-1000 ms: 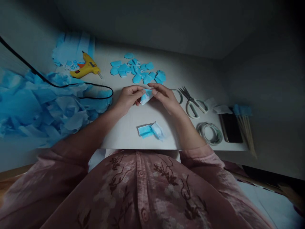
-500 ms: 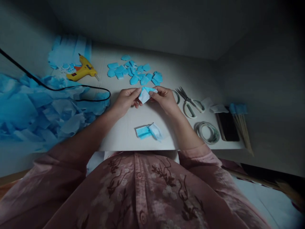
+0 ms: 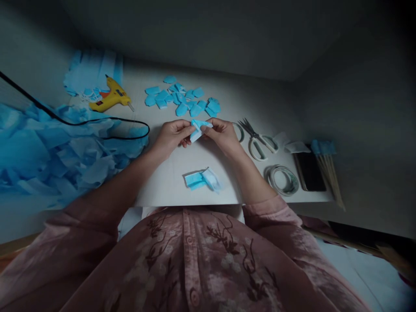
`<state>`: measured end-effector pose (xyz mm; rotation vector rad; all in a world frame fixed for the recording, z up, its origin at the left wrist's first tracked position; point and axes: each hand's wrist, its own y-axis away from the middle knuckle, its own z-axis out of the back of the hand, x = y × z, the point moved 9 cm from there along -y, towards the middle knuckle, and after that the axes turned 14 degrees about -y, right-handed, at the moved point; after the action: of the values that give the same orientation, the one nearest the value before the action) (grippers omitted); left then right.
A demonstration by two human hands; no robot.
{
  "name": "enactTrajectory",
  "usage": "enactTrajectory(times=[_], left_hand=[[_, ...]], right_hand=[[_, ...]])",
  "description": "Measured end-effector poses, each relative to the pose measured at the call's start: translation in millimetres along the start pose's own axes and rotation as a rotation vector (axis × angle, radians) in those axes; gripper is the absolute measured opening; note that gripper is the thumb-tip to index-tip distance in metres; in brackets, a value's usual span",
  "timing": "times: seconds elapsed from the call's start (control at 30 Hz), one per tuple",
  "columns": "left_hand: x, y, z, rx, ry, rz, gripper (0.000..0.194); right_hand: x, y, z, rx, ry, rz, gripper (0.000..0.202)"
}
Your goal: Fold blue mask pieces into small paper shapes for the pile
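Head view: pinching a small, folded blue-and-white piece of thin fabric (image 3: 196, 134) between the fingers of the left hand (image 3: 173, 136) and the right hand (image 3: 225, 135), thumbs on its near face, over the white counter (image 3: 165, 184). Scattered just beyond: a cluster of small, blue, angular pieces (image 3: 180, 98). Lying between the forearms, near the front edge: a loose blue-and-white strip (image 3: 196, 180). To the left: a yellow glue gun (image 3: 110, 99) and a large heap of pale-blue scraps (image 3: 65, 151). To the right: white-handled metal scissors (image 3: 256, 135) near a round, pale roll of tape (image 3: 272, 180).
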<state>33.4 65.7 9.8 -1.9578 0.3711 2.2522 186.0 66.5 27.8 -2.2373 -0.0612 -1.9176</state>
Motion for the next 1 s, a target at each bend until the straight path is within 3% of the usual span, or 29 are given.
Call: enactTrajectory(times=[0.27,0.57,0.73,1.0], left_hand=[[-3,1,-2.4,0.014,-0.023,-0.009,0.032],[-7,2,-3.6,0.026,-0.027,-0.055,0.025],[-12,3,-1.6,-0.001,-0.062,-0.078,0.030],[-9,2,-3.1,0.009,-0.021,-0.071,0.035]], right_hand=[[0,2,-6,0.048,0.020,-0.015,0.058],[0,5,-14,0.105,0.029,-0.051,0.057],[-1,7,-21,0.149,-0.014,-0.080,0.054],[-5,4,-16,0.090,0.000,-0.057,0.053]])
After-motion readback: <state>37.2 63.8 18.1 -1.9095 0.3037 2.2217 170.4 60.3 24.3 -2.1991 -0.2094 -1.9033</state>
